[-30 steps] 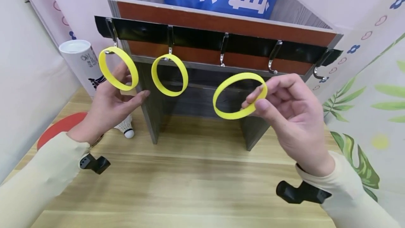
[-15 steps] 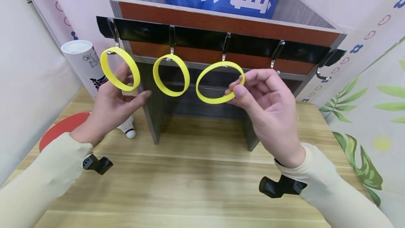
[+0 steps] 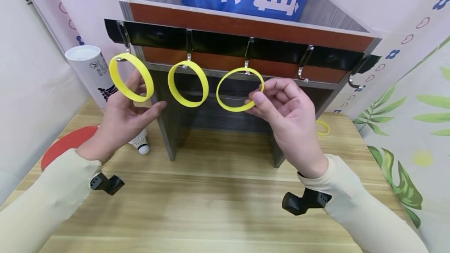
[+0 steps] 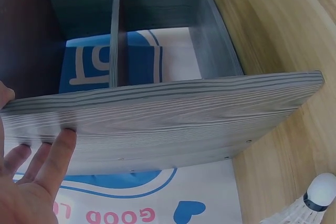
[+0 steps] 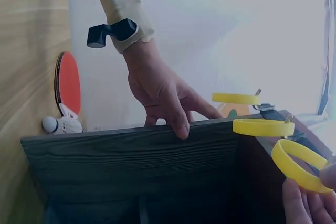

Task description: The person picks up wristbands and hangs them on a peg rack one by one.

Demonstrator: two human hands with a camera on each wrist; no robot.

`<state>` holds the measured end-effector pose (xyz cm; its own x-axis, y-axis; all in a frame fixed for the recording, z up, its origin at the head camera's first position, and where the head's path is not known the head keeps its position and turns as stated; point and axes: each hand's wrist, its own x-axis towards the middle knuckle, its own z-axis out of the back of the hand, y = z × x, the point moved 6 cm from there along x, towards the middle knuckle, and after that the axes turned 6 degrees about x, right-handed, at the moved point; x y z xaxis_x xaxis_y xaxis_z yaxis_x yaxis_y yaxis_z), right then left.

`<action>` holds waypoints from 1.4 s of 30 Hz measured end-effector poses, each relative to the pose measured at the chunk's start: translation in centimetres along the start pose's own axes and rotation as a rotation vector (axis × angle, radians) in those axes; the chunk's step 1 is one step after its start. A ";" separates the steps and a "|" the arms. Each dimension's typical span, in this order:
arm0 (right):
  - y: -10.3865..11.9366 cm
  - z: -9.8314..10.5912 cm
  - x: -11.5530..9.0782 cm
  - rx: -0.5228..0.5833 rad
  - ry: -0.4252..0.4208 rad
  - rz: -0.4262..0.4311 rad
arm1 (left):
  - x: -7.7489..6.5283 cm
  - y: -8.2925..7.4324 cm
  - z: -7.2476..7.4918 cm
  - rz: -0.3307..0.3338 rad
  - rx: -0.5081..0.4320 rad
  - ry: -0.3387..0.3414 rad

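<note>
My right hand (image 3: 295,116) pinches a yellow ring-shaped band (image 3: 232,109) between thumb and fingers at its right side. The band's top overlaps the tip of the middle hook (image 3: 247,62) on a black hook rail (image 3: 218,41). A yellow band (image 3: 149,83) hangs from the leftmost hook, and a second hanging band (image 3: 205,83) is on the hook beside it. My left hand (image 3: 121,116) holds the side panel of a grey wooden shelf unit (image 4: 157,114), thumb over its front edge and fingers against the outer face.
Two bare hooks (image 3: 305,63) are at the rail's right. Another yellow band (image 3: 327,128) lies on the wooden table (image 3: 211,206) behind my right wrist. On the left are a white shuttlecock tube (image 3: 88,65), a shuttlecock (image 3: 142,145) and a red paddle (image 3: 68,143).
My right hand has carried its yellow band left and slightly up to the middle hook, uncovering the band on the table. My left hand stays on the shelf panel.
</note>
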<state>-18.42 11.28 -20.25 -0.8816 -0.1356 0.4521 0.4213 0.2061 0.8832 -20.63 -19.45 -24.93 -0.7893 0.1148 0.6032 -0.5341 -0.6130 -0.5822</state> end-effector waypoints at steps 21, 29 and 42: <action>-0.5 1.3 -0.1 -0.033 0.085 -0.015 | 0.0 0.0 0.1 -0.013 0.005 -0.007; -0.8 1.6 -0.4 -0.060 0.116 -0.063 | 0.0 0.1 0.0 -0.006 0.002 -0.010; 2.8 3.0 -2.1 -0.214 0.272 0.133 | 0.1 -0.1 -0.1 0.002 0.003 -0.004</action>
<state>-15.99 15.03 -19.12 -0.7398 -0.3795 0.5556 0.5885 0.0355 0.8077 -20.64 -19.34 -24.88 -0.7895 0.1106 0.6037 -0.5313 -0.6155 -0.5821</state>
